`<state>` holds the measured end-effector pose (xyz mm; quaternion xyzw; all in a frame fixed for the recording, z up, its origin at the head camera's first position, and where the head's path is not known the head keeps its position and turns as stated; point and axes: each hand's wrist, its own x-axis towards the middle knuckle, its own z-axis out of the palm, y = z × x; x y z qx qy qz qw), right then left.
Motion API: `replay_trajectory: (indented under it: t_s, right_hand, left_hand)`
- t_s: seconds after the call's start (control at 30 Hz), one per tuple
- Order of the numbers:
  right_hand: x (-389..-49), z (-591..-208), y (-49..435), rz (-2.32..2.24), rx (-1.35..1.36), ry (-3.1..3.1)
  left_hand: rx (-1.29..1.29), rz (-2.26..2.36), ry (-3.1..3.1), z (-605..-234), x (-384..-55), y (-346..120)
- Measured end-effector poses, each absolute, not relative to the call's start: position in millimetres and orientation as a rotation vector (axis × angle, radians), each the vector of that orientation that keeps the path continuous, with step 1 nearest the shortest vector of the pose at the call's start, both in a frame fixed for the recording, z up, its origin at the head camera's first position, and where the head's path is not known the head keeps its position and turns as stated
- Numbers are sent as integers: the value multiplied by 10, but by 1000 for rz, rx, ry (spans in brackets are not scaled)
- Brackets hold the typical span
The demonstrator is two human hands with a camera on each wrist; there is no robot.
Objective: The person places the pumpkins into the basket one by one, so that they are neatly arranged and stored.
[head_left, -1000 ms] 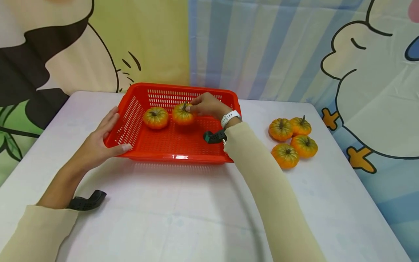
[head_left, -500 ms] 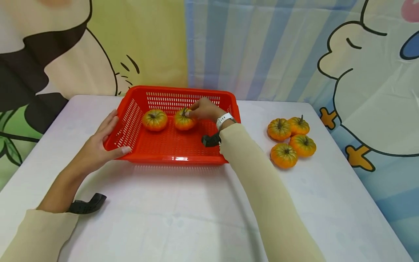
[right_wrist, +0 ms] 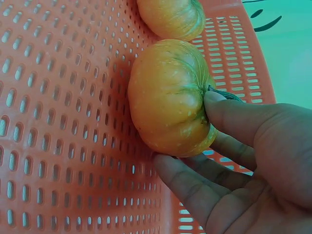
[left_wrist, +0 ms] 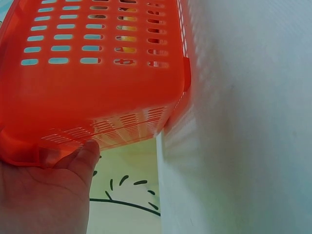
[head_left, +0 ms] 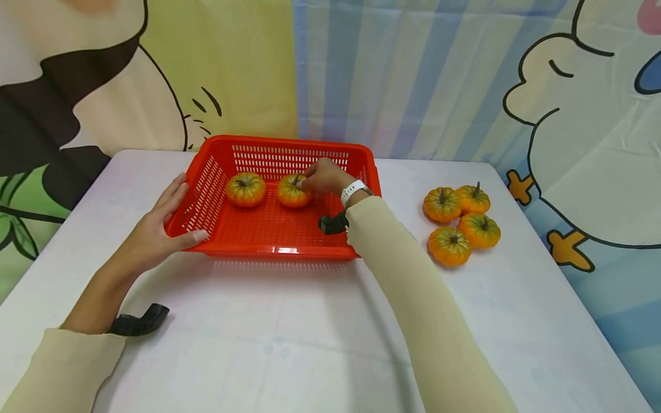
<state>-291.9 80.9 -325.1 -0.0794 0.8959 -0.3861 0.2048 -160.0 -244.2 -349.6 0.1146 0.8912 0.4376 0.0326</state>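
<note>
A red plastic basket (head_left: 273,250) with slotted walls stands on the table, and two small orange pumpkins are inside it. My left hand (head_left: 147,232) spans its left front corner, with fairly straight fingers along the left wall and the thumb at the front rim. In the left wrist view, fingertips show right against the basket wall (left_wrist: 97,87). My right hand (head_left: 326,176) reaches in and holds the right pumpkin (head_left: 293,191). In the right wrist view, the thumb lies beside the stem and fingers bend around the pumpkin's side (right_wrist: 170,97). The other pumpkin (head_left: 245,190) sits to its left, a narrow gap away.
Several more pumpkins (head_left: 449,246) lie clustered on the white table (head_left: 289,344), right of the basket. A cartoon-printed curtain (head_left: 361,74) hangs behind the table. Black wrist devices (head_left: 139,321) are worn on both arms.
My right hand has lowered the held pumpkin onto the basket floor and shifted it slightly right. My left hand stays at the basket corner. The view has tilted a little.
</note>
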Motion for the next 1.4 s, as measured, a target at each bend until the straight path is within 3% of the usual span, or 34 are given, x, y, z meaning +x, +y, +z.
replay_trajectory:
  t_s: [0.97,1.4]
  right_hand:
    - [-2884,-3103,890,-928,-288,2502]
    - [-2844,-2914,972,-1109,-322,2402]
  left_hand:
    - [348,1321,2759,-3478,-1594,-2420]
    - [372,1325,2777,-3478,-1580,-2430]
